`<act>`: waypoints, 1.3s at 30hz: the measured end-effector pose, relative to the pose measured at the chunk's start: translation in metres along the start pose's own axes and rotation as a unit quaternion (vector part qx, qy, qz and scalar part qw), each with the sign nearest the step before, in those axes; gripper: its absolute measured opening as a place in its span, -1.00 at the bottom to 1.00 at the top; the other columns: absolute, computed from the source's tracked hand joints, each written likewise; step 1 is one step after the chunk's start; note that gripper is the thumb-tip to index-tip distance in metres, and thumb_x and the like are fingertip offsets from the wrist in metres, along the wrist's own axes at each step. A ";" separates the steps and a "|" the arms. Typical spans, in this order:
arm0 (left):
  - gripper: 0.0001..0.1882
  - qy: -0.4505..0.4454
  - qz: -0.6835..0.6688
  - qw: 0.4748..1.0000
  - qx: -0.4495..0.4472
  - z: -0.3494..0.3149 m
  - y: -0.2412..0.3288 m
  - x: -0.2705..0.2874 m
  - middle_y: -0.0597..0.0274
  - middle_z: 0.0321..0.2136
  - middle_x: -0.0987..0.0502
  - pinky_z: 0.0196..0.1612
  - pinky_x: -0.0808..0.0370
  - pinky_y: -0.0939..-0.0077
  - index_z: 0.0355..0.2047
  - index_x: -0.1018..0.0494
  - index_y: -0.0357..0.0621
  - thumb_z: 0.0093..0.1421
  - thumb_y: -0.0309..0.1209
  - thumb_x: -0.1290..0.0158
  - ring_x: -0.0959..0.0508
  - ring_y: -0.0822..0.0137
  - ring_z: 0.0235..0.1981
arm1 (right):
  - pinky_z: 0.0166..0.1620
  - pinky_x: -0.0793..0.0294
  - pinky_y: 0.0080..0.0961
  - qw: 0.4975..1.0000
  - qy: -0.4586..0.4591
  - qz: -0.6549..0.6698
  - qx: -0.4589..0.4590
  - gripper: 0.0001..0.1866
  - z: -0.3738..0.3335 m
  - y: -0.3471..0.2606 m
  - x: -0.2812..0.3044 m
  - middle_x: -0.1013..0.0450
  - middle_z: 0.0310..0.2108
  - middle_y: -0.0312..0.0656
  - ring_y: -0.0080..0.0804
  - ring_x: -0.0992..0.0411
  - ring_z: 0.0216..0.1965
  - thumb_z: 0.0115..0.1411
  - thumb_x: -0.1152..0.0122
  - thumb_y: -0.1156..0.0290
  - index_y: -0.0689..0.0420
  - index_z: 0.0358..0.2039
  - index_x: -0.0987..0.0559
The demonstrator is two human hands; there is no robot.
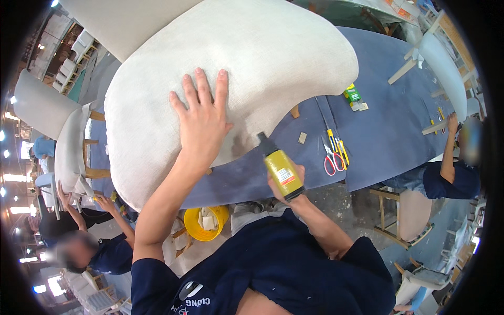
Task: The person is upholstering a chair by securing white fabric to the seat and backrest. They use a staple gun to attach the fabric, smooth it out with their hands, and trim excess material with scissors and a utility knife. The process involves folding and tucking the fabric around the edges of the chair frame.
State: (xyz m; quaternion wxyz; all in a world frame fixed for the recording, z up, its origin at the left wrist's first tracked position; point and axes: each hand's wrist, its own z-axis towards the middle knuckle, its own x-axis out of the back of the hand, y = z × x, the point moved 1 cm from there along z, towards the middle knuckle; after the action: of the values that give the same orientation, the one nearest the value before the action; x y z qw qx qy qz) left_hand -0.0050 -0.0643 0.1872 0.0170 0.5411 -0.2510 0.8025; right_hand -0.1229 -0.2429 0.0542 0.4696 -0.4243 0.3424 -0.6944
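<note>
A large cream upholstered seat (pixel 273 52) with a curved edge lies on a blue-grey covered table (pixel 383 121). My left hand (pixel 202 123) rests flat on its fabric, fingers spread. In my right hand (pixel 299 176), beside the seat's inward curve, is an olive-yellow bottle (pixel 282 173) with a black top. The bottle tilts, its black end pointing toward the seat. Most of the right fingers are hidden behind it. Right of the bottle lie red-handled scissors (pixel 334 164) and yellow utility knives (pixel 342 152). A small tan block (pixel 302 137) sits nearer the seat.
A green box (pixel 353 94) lies by the seat's right edge. Below the table is a yellow bucket (pixel 223 220) holding pale pieces. Co-workers handle chairs at left and far right. A wooden-framed chair (pixel 415 215) stands on the floor to the right.
</note>
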 end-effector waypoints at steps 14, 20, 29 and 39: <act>-0.18 0.032 0.067 0.997 -0.017 0.000 -0.002 -0.010 -0.38 0.31 -0.27 0.17 -0.34 -0.47 0.45 -0.13 -0.02 0.18 -0.33 -0.14 -0.34 -0.35 0.29 | -0.36 -0.55 -0.49 0.993 -0.061 0.104 -0.015 -0.71 0.043 -0.003 -0.048 -0.57 -0.49 -0.12 -0.23 -0.61 -0.49 0.06 -0.38 0.55 0.27 -0.17 -0.58; 0.29 0.016 0.041 0.999 -0.005 -0.001 -0.002 -0.016 -0.34 0.38 -0.14 0.23 -0.30 -0.43 0.50 0.02 -0.03 -0.18 -0.20 -0.51 -0.23 -0.33 0.37 | -0.41 -0.51 -0.43 0.990 -0.076 0.121 -0.016 -0.72 0.044 0.011 -0.052 -0.52 -0.51 -0.08 -0.10 -0.57 -0.50 0.02 -0.40 0.50 0.24 -0.24 -0.55; 0.24 0.037 0.026 0.999 0.000 0.002 -0.004 -0.014 -0.32 0.37 -0.16 0.23 -0.31 -0.43 0.49 -0.02 -0.03 -0.17 -0.25 -0.48 -0.25 -0.32 0.36 | -0.36 -0.53 -0.46 0.993 -0.072 0.088 -0.017 -0.73 0.046 0.006 -0.053 -0.55 -0.48 -0.12 -0.17 -0.59 -0.48 0.02 -0.35 0.54 0.23 -0.22 -0.58; -0.19 0.017 0.060 0.998 -0.014 0.001 -0.003 -0.009 -0.30 0.33 -0.27 0.17 -0.35 -0.41 0.46 -0.13 0.05 0.22 -0.28 -0.13 -0.35 -0.28 0.30 | -0.40 -0.51 -0.46 0.989 -0.069 0.127 -0.036 -0.72 0.042 0.010 -0.056 -0.55 -0.45 -0.12 -0.15 -0.57 -0.50 -0.03 -0.36 0.56 0.24 -0.25 -0.57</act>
State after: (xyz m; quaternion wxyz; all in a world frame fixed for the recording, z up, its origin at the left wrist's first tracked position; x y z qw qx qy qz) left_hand 0.0005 -0.0600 0.1812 -0.0195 0.5111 -0.2935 0.8076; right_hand -0.0698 -0.1967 0.0479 0.5611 -0.4411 0.3846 -0.5854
